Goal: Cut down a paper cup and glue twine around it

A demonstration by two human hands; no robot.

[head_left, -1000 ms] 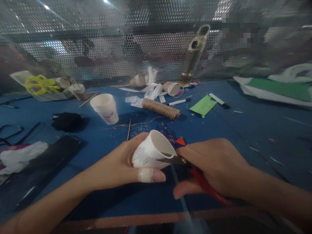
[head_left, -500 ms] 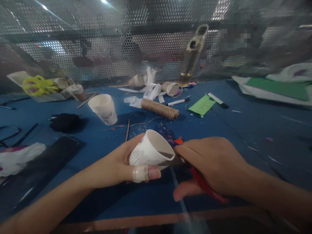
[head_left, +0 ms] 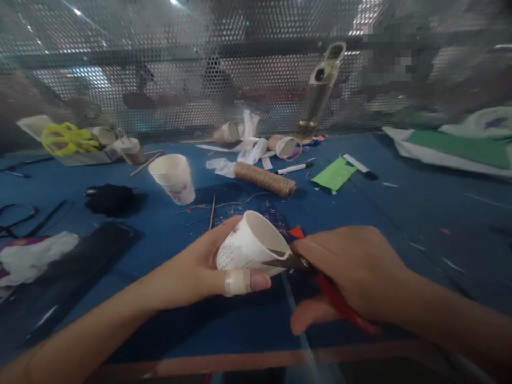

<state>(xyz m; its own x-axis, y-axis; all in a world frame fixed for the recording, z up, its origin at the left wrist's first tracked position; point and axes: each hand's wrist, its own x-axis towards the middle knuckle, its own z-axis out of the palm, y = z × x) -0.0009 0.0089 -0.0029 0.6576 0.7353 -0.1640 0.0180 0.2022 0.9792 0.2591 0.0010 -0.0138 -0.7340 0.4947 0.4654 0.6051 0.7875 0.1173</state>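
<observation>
The left hand (head_left: pixel 200 269) is gripping a white paper cup (head_left: pixel 242 250) over the near part of a blue table (head_left: pixel 400 213), its thumb, which is wearing a pale strip of tape (head_left: pixel 237 281), lying along the cup's near side. The cup is tilting: its long axis is running from the base, within the hand at the left, up towards the right, and its open mouth is facing up and towards the right hand (head_left: pixel 356 266). That hand is holding a pair of red-handled scissors (head_left: pixel 296 261), which are pointing left, their long axis slanting from the handles at the lower right up to the blades. The blades are straddling the rim, one inside the cup, the other outside its wall. Beyond the hands, a roll of twine (head_left: pixel 264 180) is lying on its side, while a stack of paper cups (head_left: pixel 176 181) is standing mouth-up to its left and some green paper (head_left: pixel 334 174) is lying to its right
</observation>
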